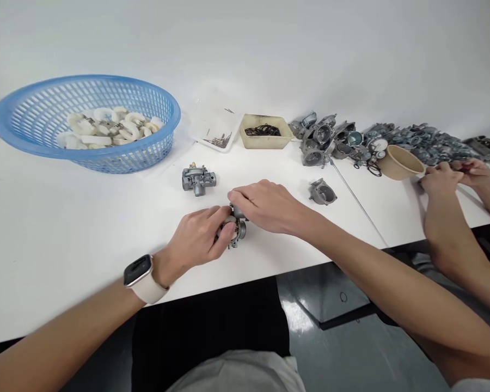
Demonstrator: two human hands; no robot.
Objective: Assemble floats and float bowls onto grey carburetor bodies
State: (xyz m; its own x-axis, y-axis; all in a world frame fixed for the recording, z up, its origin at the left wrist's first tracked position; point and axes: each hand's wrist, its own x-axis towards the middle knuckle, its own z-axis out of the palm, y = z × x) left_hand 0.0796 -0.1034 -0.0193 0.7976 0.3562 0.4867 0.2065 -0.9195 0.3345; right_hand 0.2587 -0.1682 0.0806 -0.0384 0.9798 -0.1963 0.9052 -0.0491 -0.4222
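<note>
Carburetor body (234, 228) is pinched by left hand (200, 237) and right hand (265, 207); second carburetor (198, 179) is seen just beyond, table edge (269, 268) just behind

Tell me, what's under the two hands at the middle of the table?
A small grey metal part, gripped between the left hand and the right hand. Only its lower end shows; the fingers cover the rest, so its full shape cannot be seen.
</note>
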